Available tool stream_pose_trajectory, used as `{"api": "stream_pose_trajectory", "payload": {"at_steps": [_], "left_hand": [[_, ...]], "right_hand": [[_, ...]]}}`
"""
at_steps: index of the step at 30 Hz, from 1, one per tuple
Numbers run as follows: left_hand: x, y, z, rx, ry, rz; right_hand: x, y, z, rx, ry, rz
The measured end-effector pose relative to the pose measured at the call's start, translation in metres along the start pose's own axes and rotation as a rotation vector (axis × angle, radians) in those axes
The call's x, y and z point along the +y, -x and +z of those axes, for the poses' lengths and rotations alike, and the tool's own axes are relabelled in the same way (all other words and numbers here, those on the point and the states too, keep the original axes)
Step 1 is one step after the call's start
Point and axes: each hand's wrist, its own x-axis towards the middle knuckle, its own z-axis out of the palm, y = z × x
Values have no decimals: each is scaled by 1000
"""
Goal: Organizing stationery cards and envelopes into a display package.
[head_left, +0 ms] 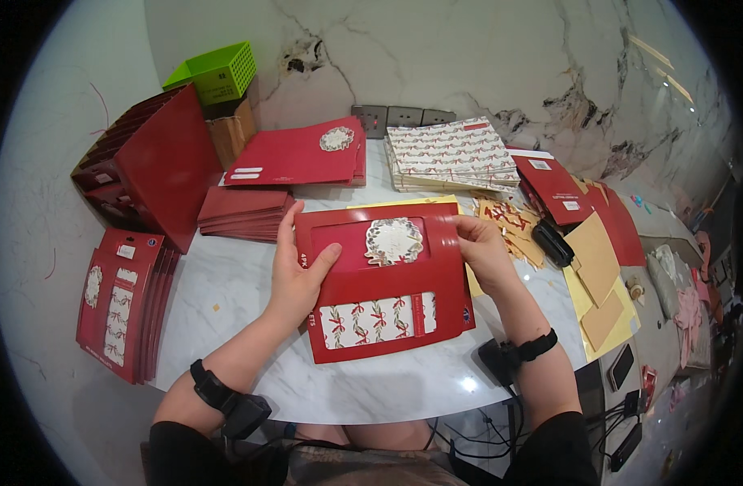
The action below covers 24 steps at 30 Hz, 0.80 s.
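Half-curled hands (295, 271) hold a red windowed folder (375, 282).

I held glossy red cardboard sleeve (363, 283) over marbled tabletop (387, 397), printed front facing me, slightly slanted, lower edge rising toward my right. Two cut-out windows in front, one above other. Upper window showed crimson card (339, 236) with pale leafy wreath (394, 240). Lower window showed white patterned sheet (371, 322), red bows and green sprigs, narrow red label (419, 314) near right. Back layer peeked past front's right edge
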Motion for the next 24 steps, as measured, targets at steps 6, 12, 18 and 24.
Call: {"api": "stream_pose_trajectory", "payload": {"at_steps": [6, 12, 18, 24], "left_hand": [[-5, -8, -11, 213, 92, -54], [-3, -15, -17, 462, 265, -25], [-2, -12, -11, 276, 423, -92], [-11, -20, -53, 6, 588, -116]], "right_hand": [[-6, -2, -5, 264, 25, -73], [-12, 6, 4, -33, -30, 61], [-18, 5, -2, 7, -327, 12], [-24, 7, -6, 62, -295, -113]]}}
